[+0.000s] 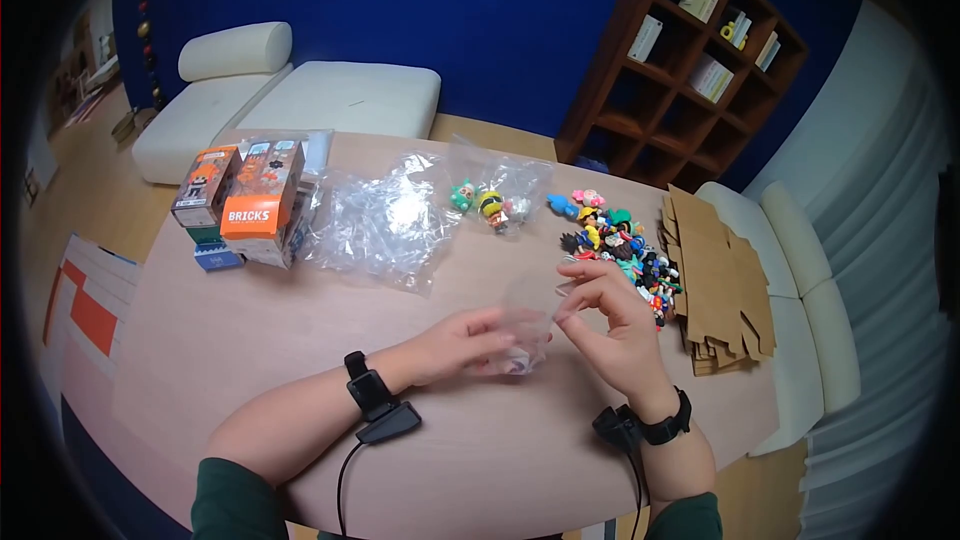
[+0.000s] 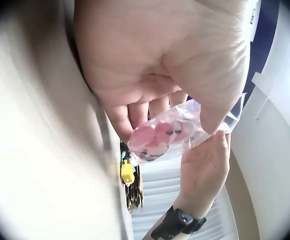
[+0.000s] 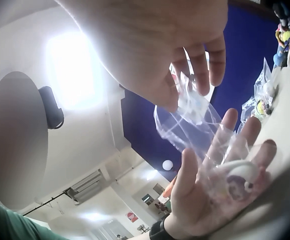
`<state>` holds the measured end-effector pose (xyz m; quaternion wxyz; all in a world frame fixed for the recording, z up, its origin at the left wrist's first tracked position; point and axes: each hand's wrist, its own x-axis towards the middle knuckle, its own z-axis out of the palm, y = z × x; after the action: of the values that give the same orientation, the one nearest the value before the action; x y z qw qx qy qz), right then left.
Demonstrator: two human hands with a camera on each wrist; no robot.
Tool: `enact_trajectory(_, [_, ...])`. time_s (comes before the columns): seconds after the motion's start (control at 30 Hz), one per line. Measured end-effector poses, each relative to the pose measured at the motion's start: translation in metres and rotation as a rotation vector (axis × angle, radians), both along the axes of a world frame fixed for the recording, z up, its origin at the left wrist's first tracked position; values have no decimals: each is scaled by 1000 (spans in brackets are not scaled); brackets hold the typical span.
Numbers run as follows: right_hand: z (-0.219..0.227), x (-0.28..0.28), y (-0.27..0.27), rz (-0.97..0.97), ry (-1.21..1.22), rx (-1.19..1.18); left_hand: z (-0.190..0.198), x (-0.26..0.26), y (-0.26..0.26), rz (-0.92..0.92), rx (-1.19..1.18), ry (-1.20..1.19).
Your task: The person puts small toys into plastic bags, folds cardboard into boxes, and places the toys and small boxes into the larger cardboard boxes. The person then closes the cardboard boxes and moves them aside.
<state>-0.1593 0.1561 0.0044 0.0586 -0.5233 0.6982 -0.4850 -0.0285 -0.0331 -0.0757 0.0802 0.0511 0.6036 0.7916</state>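
A clear plastic bag (image 1: pixel 520 358) is between my hands, low over the table. Inside it is a small pink-and-white toy figure (image 2: pixel 157 139), blurred by the plastic. My left hand (image 1: pixel 458 346) carries the lower part of the bag on its palm and extended fingers, its thumb standing apart in the right wrist view. Thumb and fingertips of my right hand (image 1: pixel 612 328) pinch the upper end of the bag. Just beyond the right hand lies a pile of colourful toy figures (image 1: pixel 622 240).
Flattened brown cardboard (image 1: pixel 715 280) is stacked at the right edge of the table (image 1: pixel 440 450). A heap of clear bags (image 1: pixel 385 225) lies in the middle, with several bagged figures (image 1: pixel 490 202) beside it. Printed boxes (image 1: pixel 262 190) stand at the left.
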Motion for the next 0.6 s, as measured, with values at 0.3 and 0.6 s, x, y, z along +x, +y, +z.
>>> enact_trajectory(0.3, [-34, -2, -17, -126, -838, -183, -13, -3, 0, 72, 269, -43])
enact_trajectory(0.6, [-58, -3, -21, -101, -1114, -193, -26, -10, -1, 251, 221, -37])
